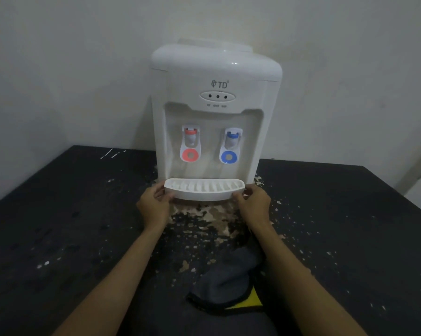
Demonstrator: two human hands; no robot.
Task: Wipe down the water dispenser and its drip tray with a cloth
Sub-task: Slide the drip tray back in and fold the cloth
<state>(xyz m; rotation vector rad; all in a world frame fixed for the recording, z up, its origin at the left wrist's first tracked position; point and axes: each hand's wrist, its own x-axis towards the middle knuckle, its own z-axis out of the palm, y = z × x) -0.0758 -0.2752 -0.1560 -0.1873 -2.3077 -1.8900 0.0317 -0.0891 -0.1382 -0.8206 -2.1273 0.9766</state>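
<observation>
Progress: water dispenser (214, 112) stands on dark table (59, 226), back close to wall (59, 69). Drip tray (203, 190) sits at foot of dispenser, under red tap (190, 145) and blue tap (230, 147). Can't tell if it is fully seated or partway out.

Grip: left hand (153, 204) on tray's left end, right hand (253, 204) on its right end. Fingers of both curl round the ends, thumbs at the front rim.

Cloth (226, 282), dark grey w/ yellow patch, lies on table near the person, between the forearms and just beside the right one. Neither hand has it.

Judgement: no wiping going on now. Tray is either being taken off or refitted, can't say which. Dispenser body looks white, but frame too dim to call it cleaned. Tabletop in front is flaked and speckled.

Room: open tabletop on both sides of dispenser. Straight path from tray toward the person, w/ cloth lying at the near end of it. Table's left and right edges well apart from the hands. No room behind unit.
</observation>
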